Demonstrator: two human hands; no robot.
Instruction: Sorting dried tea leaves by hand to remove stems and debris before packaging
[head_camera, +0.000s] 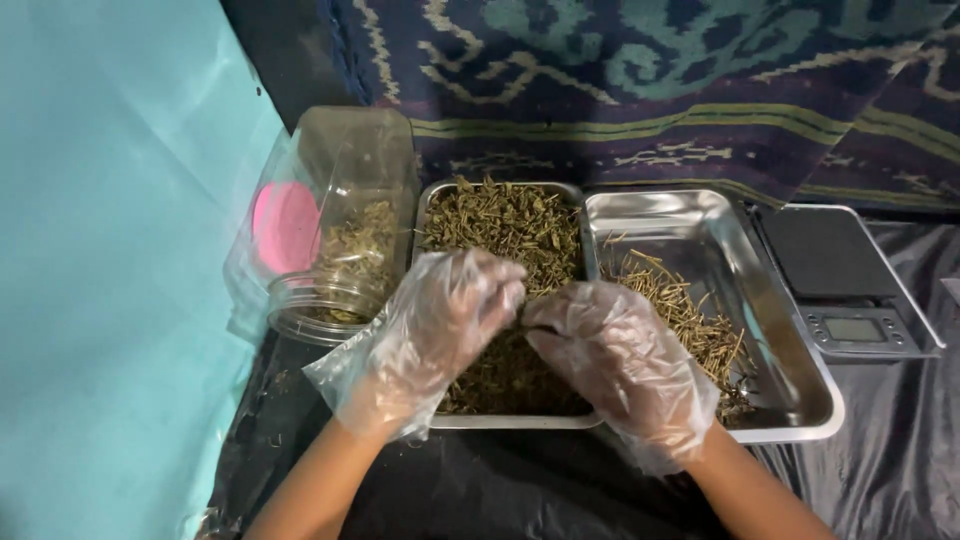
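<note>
Both of your hands meet over the left steel tray (500, 420), which is heaped with dried herb (510, 235). Your left hand (440, 325) and right hand (615, 355) wear loose, crinkly clear plastic gloves, and the fingertips of each are pinched together on what looks like a small sprig between them; the piece itself is too small and too hidden by the film to make out.

Watch the baggy glove film: it can catch on the stiff stems, and a snagged stem could flick bits over the low tray rim onto the black sheet (480, 490) below. Your wrists hang over the near edge of that tray, so a downward press there could tip it.

Beside it, touching rim to rim, the right steel tray (700, 215) holds a thin scatter of pale, straw-like stems (680, 305); its shiny floor is mostly bare, and light stems could slide on it.

On your left, a clear plastic jar (345, 225) lies on its side with some herb inside and its mouth toward you; a nudge from your elbow could roll it. A pink round lid (285, 228) shows through its wall. A small digital scale (850, 275) sits to the right of the trays.
</note>
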